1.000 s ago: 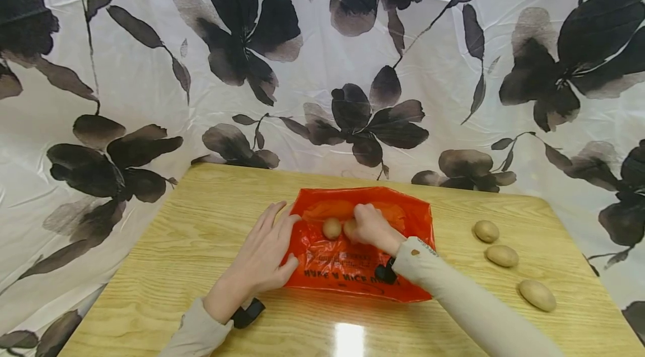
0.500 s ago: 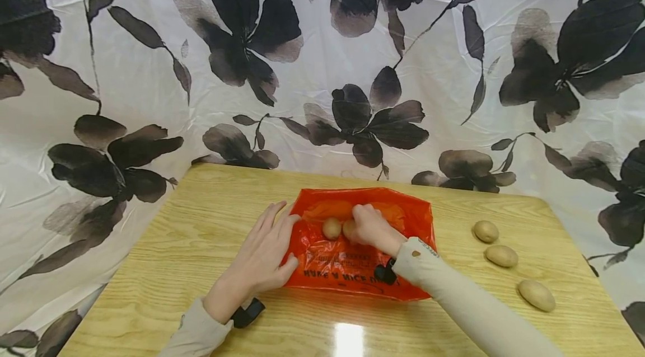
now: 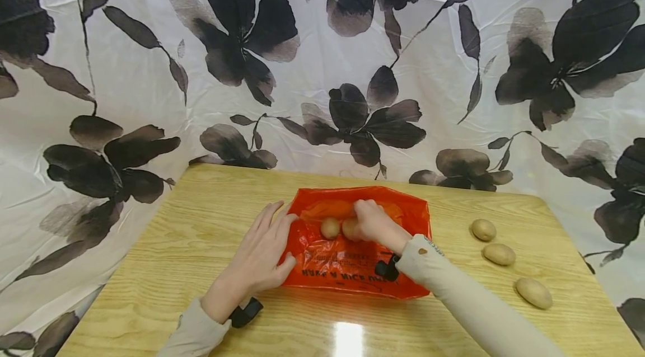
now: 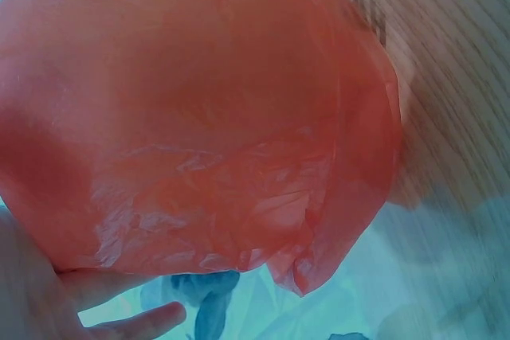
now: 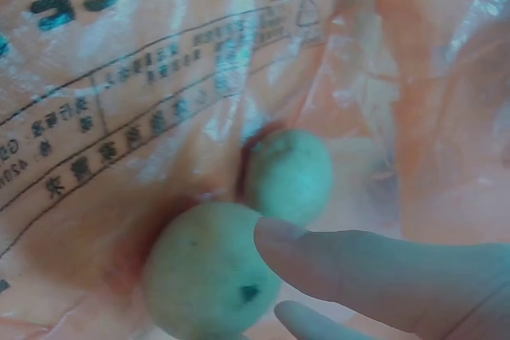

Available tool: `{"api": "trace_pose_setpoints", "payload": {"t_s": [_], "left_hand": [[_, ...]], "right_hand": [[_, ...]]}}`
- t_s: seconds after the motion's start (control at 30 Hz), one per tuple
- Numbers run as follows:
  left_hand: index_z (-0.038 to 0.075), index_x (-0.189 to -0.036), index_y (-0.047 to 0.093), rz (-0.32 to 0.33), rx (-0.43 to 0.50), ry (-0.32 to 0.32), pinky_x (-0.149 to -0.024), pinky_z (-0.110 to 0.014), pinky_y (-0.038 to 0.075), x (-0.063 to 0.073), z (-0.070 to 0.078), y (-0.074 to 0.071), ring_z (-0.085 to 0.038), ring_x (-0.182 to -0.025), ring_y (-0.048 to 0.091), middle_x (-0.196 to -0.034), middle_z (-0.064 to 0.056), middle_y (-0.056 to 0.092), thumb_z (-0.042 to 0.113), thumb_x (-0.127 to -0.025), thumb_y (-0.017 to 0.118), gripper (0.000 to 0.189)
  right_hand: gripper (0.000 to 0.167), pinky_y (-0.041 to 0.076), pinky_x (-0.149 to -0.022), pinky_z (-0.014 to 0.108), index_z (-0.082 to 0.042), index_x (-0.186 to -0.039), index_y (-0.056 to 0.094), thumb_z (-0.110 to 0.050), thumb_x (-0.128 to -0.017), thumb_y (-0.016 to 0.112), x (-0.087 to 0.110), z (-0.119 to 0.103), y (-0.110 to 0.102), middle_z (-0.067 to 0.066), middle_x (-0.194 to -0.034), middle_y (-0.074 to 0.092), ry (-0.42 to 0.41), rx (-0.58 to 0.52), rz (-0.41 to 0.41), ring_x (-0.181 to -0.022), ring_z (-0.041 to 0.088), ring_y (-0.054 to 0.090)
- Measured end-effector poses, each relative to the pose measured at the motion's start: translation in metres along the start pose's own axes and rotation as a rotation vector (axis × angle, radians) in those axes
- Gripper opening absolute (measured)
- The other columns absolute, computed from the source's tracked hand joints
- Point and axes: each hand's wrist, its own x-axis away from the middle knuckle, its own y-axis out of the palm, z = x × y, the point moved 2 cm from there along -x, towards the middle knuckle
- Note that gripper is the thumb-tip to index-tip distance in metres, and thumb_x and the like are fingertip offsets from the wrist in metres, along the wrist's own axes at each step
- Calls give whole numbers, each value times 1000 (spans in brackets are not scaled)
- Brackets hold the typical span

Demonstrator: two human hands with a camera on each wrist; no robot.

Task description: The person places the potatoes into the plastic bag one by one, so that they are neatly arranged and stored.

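Observation:
An orange-red plastic bag [image 3: 332,276] with dark print lies on the table, its mouth spread wide. Inside it are two potatoes: one round potato [image 3: 330,228] is uncovered, and the other potato [image 3: 350,229] is partly under my right hand [image 3: 375,222]. In the right wrist view, a fingertip [image 5: 279,236] presses against the nearer potato [image 5: 203,268], and a second finger shows below; the other fingers are hidden. My left hand [image 3: 259,253] rests along the bag's left side with fingers extended and thumb apart. In the left wrist view, the bag [image 4: 207,117] covers part of that hand.
To the right of the bag, three loose potatoes lie in a slanting row: a far potato [image 3: 484,230], a middle potato [image 3: 499,254] and a near potato [image 3: 534,293]. A flower-printed cloth [image 3: 312,66] hangs behind the wooden table [image 3: 211,195].
Little differs. My right hand shifts very slightly at the potato inside the bag. The left hand keeps its place, and the whole view drifts a few pixels.

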Motion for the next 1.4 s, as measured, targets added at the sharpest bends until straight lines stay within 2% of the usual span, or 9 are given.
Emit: {"api": "trace_pose_setpoints", "payload": {"t_s": [0.13,0.2,0.27,0.57,0.73,0.93,1.23,1.33,1.4], "left_hand": [[-5,-126,49,-5,0,1,-118,-50,20,0,0,-1,-44,-136,35,-137,-24,50,22,-73,58,60],[-5,-126,49,-7,-1,1,-118,-50,20,0,0,0,-44,-135,36,-137,-24,50,22,-73,58,60],[-5,-126,49,-8,1,0,-117,-51,21,0,0,0,-45,-135,36,-137,-24,50,21,-73,58,60],[-5,-126,49,-8,-10,-3,-117,-50,21,1,-1,1,-44,-135,36,-137,-24,50,22,-72,57,61],[-4,-126,49,-6,-8,-5,-118,-50,21,1,-1,1,-43,-136,35,-136,-24,50,22,-72,58,61],[-5,-126,49,-4,-12,-3,-117,-51,22,1,-1,2,-43,-135,36,-136,-24,51,21,-72,57,60],[-4,-126,49,-11,-12,-10,-118,-50,20,0,0,2,-44,-135,36,-135,-23,51,21,-72,58,60],[-4,-126,49,-7,-10,-9,-118,-50,20,0,0,1,-44,-135,36,-135,-24,51,22,-72,57,60],[-4,-126,49,-7,-9,-9,-118,-50,21,0,0,2,-44,-135,36,-135,-24,51,21,-72,57,59]], "right_hand": [[26,48,-62,34,2,-98,69,-5,-73,76,2,-2,-8,11,-87,65,12,-33,-15,-71,24,54],[34,53,-70,38,3,-106,70,-7,-74,77,5,-4,-12,15,-101,68,18,-51,-16,-78,27,59],[38,55,-75,41,2,-109,69,-8,-74,78,7,-6,-18,17,-107,68,26,-66,-19,-84,28,60],[40,52,-87,44,-1,-108,71,-6,-70,82,21,-9,-40,13,-104,68,-26,-127,-12,-100,32,62],[38,51,-91,44,-2,-107,71,-7,-72,82,32,-8,-51,9,-105,69,-58,-175,4,-103,31,62],[38,51,-92,47,-1,-110,69,-10,-75,82,48,-5,-64,10,-108,69,-103,-261,36,-104,33,63],[35,51,-92,54,1,-112,68,-7,-79,78,68,8,-77,12,-110,69,-200,-337,93,-103,32,64],[36,52,-93,52,1,-114,68,-7,-80,78,74,13,-81,13,-113,69,-198,-391,103,-106,33,64],[36,54,-91,46,1,-115,68,-6,-81,77,79,16,-85,14,-114,68,-188,-439,117,-108,33,64]]}}
